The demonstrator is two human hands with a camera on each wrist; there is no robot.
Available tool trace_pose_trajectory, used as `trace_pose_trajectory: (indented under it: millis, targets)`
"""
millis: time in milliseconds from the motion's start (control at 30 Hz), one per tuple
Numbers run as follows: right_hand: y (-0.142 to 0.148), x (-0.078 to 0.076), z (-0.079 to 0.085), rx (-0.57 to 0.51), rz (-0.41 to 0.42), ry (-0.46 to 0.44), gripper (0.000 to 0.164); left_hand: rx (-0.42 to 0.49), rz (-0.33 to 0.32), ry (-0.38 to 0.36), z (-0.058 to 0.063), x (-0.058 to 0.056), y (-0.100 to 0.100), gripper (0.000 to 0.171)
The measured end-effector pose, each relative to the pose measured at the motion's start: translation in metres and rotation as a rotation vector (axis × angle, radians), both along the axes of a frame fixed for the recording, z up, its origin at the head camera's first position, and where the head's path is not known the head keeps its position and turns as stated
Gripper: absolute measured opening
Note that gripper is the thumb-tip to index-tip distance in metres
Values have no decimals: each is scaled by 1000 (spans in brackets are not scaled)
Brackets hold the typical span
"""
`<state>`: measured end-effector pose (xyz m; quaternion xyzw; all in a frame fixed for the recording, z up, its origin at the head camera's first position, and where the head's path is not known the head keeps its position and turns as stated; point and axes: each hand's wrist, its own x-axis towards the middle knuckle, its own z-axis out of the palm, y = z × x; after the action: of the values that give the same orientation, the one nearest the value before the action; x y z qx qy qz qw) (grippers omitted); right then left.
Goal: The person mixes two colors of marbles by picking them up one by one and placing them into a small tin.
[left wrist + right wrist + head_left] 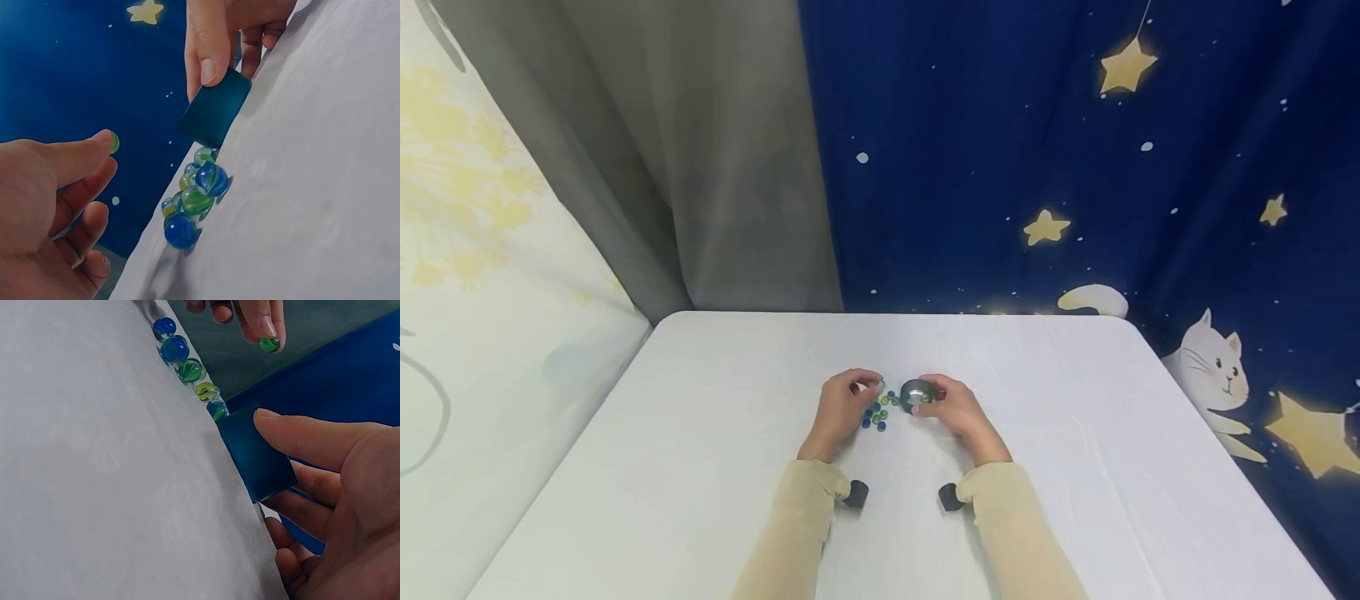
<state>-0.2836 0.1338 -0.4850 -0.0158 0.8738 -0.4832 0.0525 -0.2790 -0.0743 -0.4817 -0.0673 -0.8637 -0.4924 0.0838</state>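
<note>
My left hand (841, 407) pinches a green glass marble (115, 142) between thumb and fingertips, raised above the table. Its remaining fingers curl loosely in the left wrist view. My right hand (961, 408) grips a small dark teal round container (256, 456) by its sides, thumb on one side and fingers on the other. From the head view its open mouth shows a shiny metallic inside. Between the two hands, a cluster of blue, green and yellow marbles (197, 200) lies on the table, reaching close to the container's edge.
A white cloth covers the table (700, 467). Dark blocky devices (855, 494) sit at both wrists, below the sleeves. Behind the far edge hang a grey curtain (737, 167) and a blue star-patterned curtain (940, 200).
</note>
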Motion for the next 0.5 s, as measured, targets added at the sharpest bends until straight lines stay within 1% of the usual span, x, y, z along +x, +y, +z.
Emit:
trace_pose_trajectory:
  millis: [167, 400, 500]
  targets:
    - [0, 0, 0, 2, 6, 2, 56, -1, -7, 0, 0, 0, 4, 14]
    - [0, 1, 1, 2, 2, 1, 56, 10, -29, 37, -1, 0, 5, 15]
    - [0, 1, 1, 9, -1, 0, 56, 16, -33, 42, -1, 0, 6, 16]
